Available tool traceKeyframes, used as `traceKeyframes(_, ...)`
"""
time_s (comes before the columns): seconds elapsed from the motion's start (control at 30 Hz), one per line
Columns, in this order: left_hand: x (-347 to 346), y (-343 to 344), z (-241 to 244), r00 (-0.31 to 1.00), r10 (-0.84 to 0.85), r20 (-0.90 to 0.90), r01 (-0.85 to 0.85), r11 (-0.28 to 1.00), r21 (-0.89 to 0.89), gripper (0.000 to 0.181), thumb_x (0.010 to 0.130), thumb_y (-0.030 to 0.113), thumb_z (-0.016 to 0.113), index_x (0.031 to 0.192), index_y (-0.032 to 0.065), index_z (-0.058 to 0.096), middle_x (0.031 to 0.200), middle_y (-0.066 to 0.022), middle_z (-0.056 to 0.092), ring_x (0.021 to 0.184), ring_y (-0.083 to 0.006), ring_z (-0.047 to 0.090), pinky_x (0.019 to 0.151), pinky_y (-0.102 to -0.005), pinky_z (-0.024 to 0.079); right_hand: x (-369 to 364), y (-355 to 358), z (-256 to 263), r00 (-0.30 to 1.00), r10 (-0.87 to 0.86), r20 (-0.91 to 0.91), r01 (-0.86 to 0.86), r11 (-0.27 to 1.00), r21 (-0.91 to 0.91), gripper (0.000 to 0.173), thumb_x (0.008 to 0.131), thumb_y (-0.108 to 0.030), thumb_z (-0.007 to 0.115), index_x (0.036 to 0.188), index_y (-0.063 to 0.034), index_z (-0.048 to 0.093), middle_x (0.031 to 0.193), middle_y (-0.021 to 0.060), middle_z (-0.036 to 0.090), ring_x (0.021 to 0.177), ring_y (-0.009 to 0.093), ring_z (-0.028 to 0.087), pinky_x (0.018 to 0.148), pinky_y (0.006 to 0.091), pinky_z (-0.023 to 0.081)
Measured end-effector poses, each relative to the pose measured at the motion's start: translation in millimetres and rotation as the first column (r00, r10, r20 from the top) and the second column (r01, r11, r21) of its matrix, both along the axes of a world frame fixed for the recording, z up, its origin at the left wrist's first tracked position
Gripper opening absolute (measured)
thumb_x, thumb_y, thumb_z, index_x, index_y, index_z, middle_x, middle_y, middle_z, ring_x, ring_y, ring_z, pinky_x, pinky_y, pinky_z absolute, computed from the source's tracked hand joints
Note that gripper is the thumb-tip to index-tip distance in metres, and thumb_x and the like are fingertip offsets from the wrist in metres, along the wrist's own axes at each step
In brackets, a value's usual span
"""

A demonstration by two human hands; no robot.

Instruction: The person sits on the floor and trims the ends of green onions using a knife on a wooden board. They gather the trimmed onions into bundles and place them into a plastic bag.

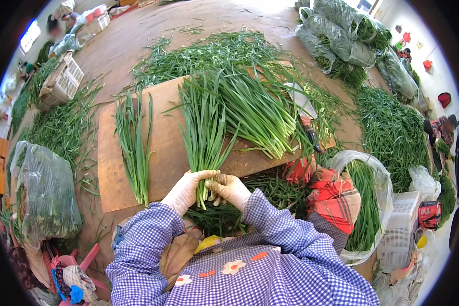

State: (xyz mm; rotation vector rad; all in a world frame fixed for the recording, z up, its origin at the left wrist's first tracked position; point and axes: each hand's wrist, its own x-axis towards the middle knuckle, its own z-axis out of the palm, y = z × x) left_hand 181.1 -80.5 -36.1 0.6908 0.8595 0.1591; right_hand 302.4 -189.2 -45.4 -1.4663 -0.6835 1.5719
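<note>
My left hand (187, 189), in a pale stained glove, grips the lower stems of a bunch of long green leafy vegetables, possibly garlic chives (204, 134). The bunch's leaves point away from me over a brown board (168, 145). My right hand (227, 188), gloved too, touches the stem ends, thumb and fingers pinched together at them. A smaller bunch (134, 153) lies on the board at the left. To the right lies a larger pile (252, 111), its pale stems towards me. Beside it rests a broad-bladed knife (302, 101) with a wrapped handle.
Loose leaves (214, 49) cover the floor beyond the board. A plastic-lined container of greens (361, 210) and a white crate (397, 233) stand at the right, a bagged bundle (48, 191) at the left. Stacked bags (340, 34) lie at the back right. A person (441, 130) is at the far right.
</note>
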Motion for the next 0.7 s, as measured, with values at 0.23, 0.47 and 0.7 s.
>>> traceKeyframes(0.23, -3.2, 1.4, -0.3, 0.974, -0.145, 0.172, 0.168, 0.977, -0.128, 0.031, 0.086, 0.015, 0.059, 0.11, -0.0037, 0.058, 0.089, -0.0132, 0.066, 0.068, -0.0189, 0.064, 0.06, -0.0285, 0.054, 23.9, -12.6, 1.7, 0.974, 0.143, -0.177, -0.132, 0.989, 0.073, 0.032, 0.095, -0.028, 0.051, 0.082, -0.0026, 0.064, 0.056, 0.0014, 0.06, 0.044, 0.011, 0.055, 0.044, 0.0228, 0.045)
traceKeyframes(0.47, 6.0, -9.0, -8.4, 0.997, 0.053, 0.053, -0.052, 0.999, -0.015, 0.022, 0.08, 0.006, 0.063, 0.099, -0.0054, 0.063, 0.091, -0.0136, 0.067, 0.083, -0.0222, 0.064, 0.081, -0.0351, 0.052, -3.5, -21.9, 19.1, 0.276, -0.083, 0.957, -0.473, 0.856, 0.211, 0.024, 0.088, -0.026, 0.054, 0.073, -0.008, 0.057, 0.064, 0.0091, 0.063, 0.056, 0.031, 0.063, 0.054, 0.0407, 0.052)
traceKeyframes(0.7, 5.0, -14.5, -28.3, 0.997, 0.062, 0.038, -0.058, 0.993, -0.1, 0.025, 0.083, 0.01, 0.062, 0.105, -0.0017, 0.064, 0.097, -0.0129, 0.065, 0.087, -0.0233, 0.061, 0.077, -0.0372, 0.051, -14.3, -9.1, 7.3, 0.97, -0.059, 0.238, 0.065, 0.998, -0.02, 0.022, 0.093, -0.024, 0.057, 0.091, -0.0026, 0.063, 0.065, 0.0032, 0.061, 0.053, 0.011, 0.057, 0.048, 0.025, 0.047)
